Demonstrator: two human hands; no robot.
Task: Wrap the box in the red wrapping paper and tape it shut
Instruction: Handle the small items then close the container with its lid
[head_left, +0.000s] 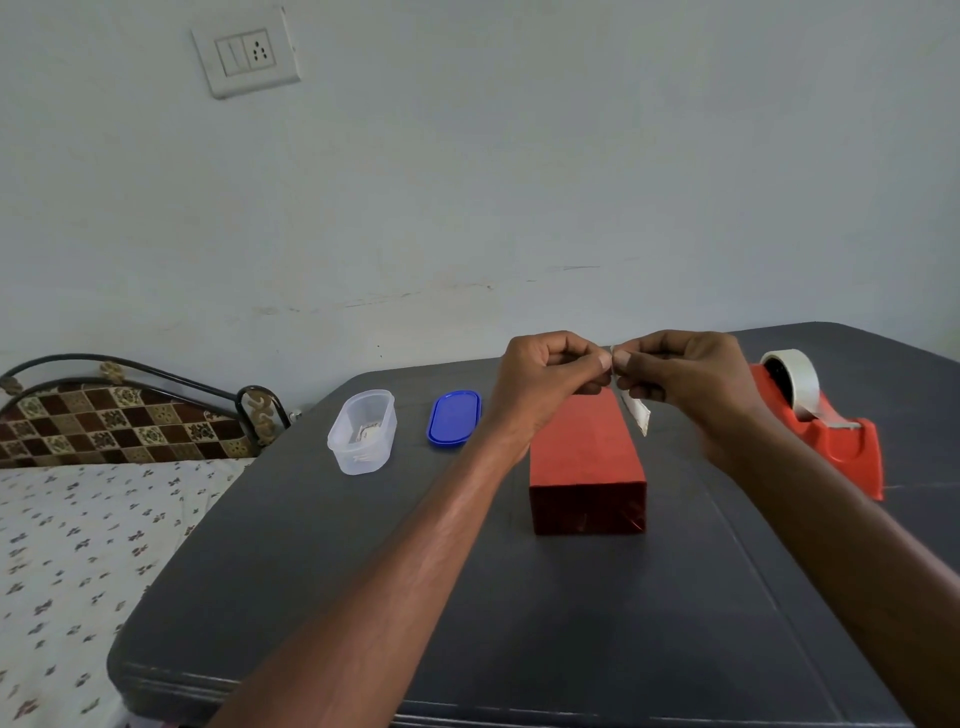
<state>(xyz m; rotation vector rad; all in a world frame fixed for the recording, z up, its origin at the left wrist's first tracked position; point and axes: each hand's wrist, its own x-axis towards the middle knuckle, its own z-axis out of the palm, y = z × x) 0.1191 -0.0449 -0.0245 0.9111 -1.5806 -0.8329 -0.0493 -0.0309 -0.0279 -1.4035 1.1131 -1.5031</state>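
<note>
Box (587, 462): wrapped red, table (311, 597) centre, below hands. Left hand (545, 374) and right hand (685, 374) both pinch white strip (635, 413) above it. Dispenser (826, 421) at 2 o'clock. Step, judged: taping. Next: press strip flat over open seam.

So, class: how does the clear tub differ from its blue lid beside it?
The tub is clear and see-through; the lid is solid blue. The tub stands tall and open, with something pale inside; the lid lies flat. Both are oval, sit apart on the table, and neither is touched by a hand.
</note>
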